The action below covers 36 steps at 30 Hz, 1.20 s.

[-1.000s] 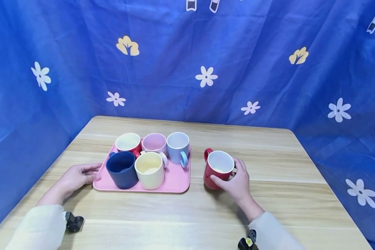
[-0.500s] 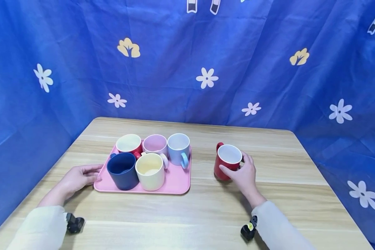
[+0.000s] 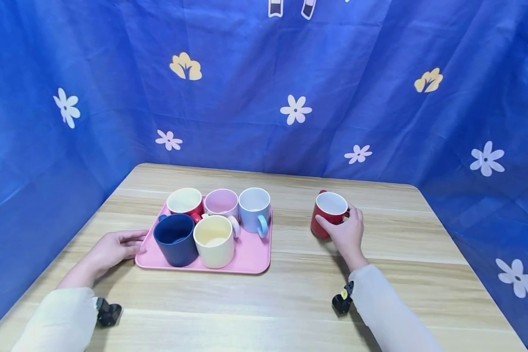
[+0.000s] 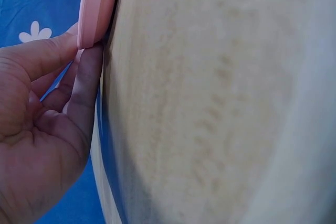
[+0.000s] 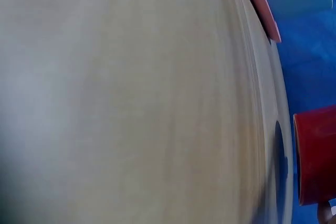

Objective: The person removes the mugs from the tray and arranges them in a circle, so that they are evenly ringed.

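My right hand grips a red mug with a white inside, right of the tray. The mug's handle points to the back. In the right wrist view a narrow blue gap shows between the base of this red mug and the wooden table. At the left, my left hand pinches the edge of a pink tray. The left wrist view shows the thumb above the tray's rim and fingers under it.
On the tray stand a navy mug, a cream mug, a red mug with pale inside, a pink mug and a light blue mug. A blue flowered cloth hangs behind the table.
The right hand has carried the red mug away from the tray, rightward and toward the back of the table. My left hand stays at the tray's edge, and the tray mugs keep their places.
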Available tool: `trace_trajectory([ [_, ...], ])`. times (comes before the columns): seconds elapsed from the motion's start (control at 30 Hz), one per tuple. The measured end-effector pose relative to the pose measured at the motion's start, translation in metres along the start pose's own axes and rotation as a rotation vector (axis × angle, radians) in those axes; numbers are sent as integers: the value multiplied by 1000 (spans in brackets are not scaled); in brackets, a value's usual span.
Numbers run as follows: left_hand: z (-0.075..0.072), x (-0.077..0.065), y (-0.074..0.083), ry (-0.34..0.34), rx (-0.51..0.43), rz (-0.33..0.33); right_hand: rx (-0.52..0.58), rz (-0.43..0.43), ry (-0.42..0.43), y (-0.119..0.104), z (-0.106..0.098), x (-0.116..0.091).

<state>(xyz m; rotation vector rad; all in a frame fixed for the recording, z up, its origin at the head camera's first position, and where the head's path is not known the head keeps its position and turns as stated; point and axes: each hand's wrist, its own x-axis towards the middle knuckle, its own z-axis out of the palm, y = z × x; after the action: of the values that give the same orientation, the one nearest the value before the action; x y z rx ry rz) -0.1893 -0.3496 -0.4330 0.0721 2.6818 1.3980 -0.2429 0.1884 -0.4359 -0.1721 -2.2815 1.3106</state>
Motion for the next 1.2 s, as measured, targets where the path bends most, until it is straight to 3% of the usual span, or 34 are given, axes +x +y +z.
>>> trace_trajectory([
  [0.17, 0, 0, 1, 3, 8, -14, -2, 12, 72, 2, 4, 9],
  [0.47, 0, -3, 1, 2, -33, -30, -50, 133, 175, 2, 10, 24],
  [0.77, 2, -3, 1, -7, -26, -20, -110, 238, 228, 12, 8, 35],
  [1.2, 3, -2, 0, 0, -56, -49, -126, 276, 257, 16, 12, 44],
])
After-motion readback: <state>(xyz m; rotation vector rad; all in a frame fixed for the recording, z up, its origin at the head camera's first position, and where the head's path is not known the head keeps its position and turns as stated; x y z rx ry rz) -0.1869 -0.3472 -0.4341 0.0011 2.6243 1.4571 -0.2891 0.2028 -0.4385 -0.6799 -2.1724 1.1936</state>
